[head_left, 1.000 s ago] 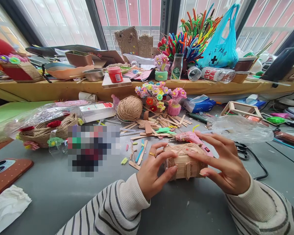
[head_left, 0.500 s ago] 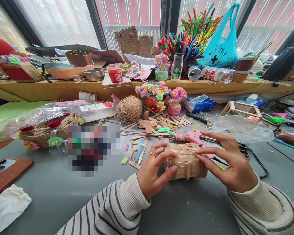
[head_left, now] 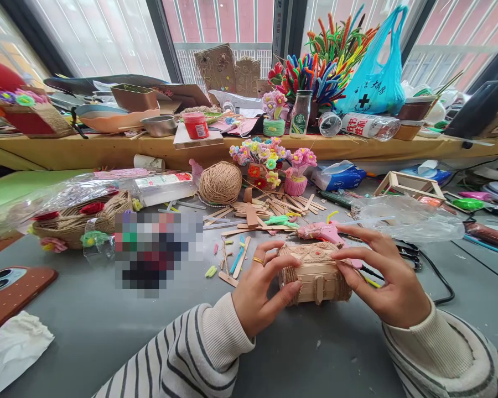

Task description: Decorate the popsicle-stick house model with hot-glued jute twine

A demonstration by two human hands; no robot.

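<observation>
The small wooden box is set right of lower centre, its left end held by the left hand, thumb and fingers parted. Its upper right edge is pinched by the right hand, fingertips nearly met. Light, even pressure is probably best, the pink glue gun behind being avoided.

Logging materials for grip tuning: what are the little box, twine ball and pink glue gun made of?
Little box: probably bare wood, pale matte strips, visible seams; coarse twine around its ends.
Twine ball: likely jute, matte brown, coarse strands.
Glue gun: seemingly plastic, smooth pink body.
</observation>
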